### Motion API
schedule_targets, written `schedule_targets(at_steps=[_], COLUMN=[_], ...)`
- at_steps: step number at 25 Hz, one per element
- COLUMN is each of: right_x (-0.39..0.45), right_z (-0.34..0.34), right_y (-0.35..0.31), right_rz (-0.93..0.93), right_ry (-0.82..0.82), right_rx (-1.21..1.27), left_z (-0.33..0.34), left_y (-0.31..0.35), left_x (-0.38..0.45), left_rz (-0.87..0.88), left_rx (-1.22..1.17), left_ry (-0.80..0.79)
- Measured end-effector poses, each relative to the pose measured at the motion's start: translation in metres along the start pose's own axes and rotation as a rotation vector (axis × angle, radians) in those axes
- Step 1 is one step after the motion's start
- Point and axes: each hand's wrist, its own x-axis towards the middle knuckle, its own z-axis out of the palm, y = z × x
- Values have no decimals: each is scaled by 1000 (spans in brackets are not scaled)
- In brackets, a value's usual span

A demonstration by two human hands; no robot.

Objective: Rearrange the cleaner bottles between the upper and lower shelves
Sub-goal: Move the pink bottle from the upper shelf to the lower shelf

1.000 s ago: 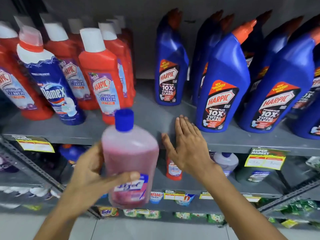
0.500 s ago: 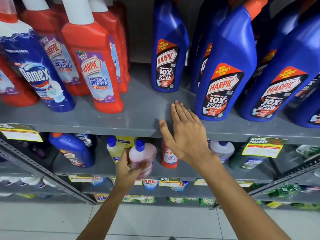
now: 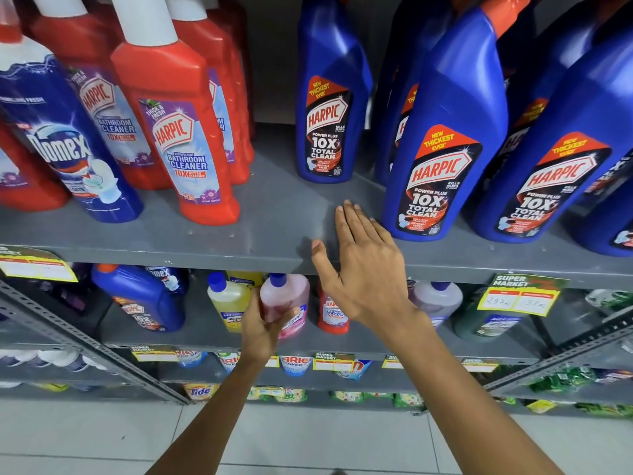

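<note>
My left hand (image 3: 265, 325) is wrapped around a pink cleaner bottle (image 3: 286, 298) with a blue cap, standing upright on the lower shelf (image 3: 205, 334) beside a yellow bottle (image 3: 227, 299). My right hand (image 3: 363, 265) lies flat, fingers spread, on the front edge of the upper shelf (image 3: 267, 228) and holds nothing. It rests just left of a big blue Harpic bottle (image 3: 445, 145). A smaller blue Harpic bottle (image 3: 330, 97) stands behind it.
Red Harpic bathroom cleaner bottles (image 3: 178, 125) and a blue Domex bottle (image 3: 65, 145) fill the upper shelf's left side. A small red Harpic bottle (image 3: 332, 315), a lying blue bottle (image 3: 144, 299) and a pale purple bottle (image 3: 436, 298) share the lower shelf. Price tags (image 3: 517, 296) hang from shelf edges.
My left hand carried the pink bottle from in front of the upper shelf down onto the lower shelf, next to the yellow bottle. My right hand stayed on the upper shelf edge.
</note>
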Motion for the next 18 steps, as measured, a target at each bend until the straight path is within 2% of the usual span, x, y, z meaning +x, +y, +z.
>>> schedule_targets(at_steps=[8,14,18], right_x=[-1,-1,-1], right_z=[2,2,1], right_y=[0,-2,-2], right_rz=[5,12,15], right_ry=[24,31,22], right_rx=[2,3,8], left_z=[1,0,6], left_y=[14,5,5], left_x=[-2,4,-3], left_rz=[23,-20,67], left_rx=[-196,-188,-72], left_ry=[-45,-48,-25])
